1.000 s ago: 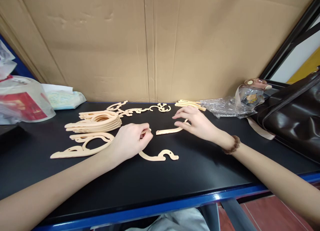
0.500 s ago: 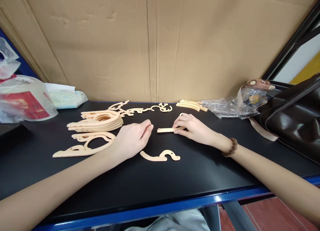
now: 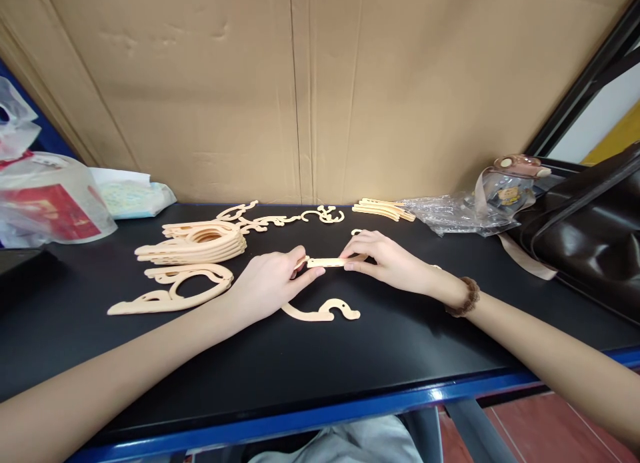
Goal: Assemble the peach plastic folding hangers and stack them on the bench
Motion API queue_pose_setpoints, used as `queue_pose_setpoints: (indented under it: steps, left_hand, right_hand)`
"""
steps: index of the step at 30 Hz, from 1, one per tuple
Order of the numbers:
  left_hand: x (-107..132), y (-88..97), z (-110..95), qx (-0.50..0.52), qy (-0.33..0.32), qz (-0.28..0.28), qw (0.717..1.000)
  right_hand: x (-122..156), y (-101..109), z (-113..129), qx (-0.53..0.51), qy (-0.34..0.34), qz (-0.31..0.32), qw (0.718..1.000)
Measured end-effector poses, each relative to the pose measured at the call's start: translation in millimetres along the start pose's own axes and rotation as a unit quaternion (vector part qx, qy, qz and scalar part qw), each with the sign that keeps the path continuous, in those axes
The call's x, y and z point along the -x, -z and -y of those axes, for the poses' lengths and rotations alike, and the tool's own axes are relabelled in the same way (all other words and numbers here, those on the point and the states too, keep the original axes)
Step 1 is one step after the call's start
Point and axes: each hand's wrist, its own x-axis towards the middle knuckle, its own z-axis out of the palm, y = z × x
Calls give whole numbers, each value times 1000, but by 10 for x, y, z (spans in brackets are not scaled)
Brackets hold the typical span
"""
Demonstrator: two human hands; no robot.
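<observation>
A thin curved wooden strip (image 3: 326, 262) is held between both hands just above the black table (image 3: 320, 363). My left hand (image 3: 267, 283) pinches its left end with thumb and fingers. My right hand (image 3: 385, 259) pinches its right end; a bead bracelet (image 3: 463, 296) is on that wrist. A flat S-shaped wooden piece (image 3: 320, 311) lies on the table just below the hands.
A stack of curved wooden cut-outs (image 3: 195, 243) and loose ornate pieces (image 3: 170, 289) lie to the left. More scroll pieces (image 3: 285, 218) and strips (image 3: 383, 209) sit at the back. Plastic bags (image 3: 45, 203), clear wrapping (image 3: 450, 216) and a dark leather bag (image 3: 585, 229) flank the table. Cardboard (image 3: 320, 89) stands behind.
My right hand picked up the wooden strip from the table and brought it left. My left hand reached over and closed on its other end.
</observation>
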Motion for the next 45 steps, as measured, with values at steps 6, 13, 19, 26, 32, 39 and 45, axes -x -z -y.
queue_pose_setpoints:
  steps: [6, 13, 19, 26, 32, 39, 45]
  left_hand:
    - [19, 3, -47, 7, -21, 8, 1000]
    - [16, -14, -40, 25, -24, 7, 999]
    - [10, -28, -16, 37, -21, -1, 999]
    - [6, -20, -31, 32, -22, -5, 999]
    - [6, -13, -29, 25, -36, -1, 999]
    - [10, -3, -22, 32, -39, 6, 999]
    - [14, 0, -17, 34, -42, 8, 998]
  right_hand:
    - [9, -1, 25, 1, -1, 4, 1000]
    - [15, -7, 15, 1, -10, 3, 1000]
    - [8, 7, 25, 6, -7, 6, 1000]
    - [13, -9, 19, 14, -6, 5, 1000]
    - [3, -4, 19, 26, -5, 6, 1000]
    - [6, -7, 28, 28, -5, -2, 1000]
    - [3, -8, 27, 28, -5, -6, 1000]
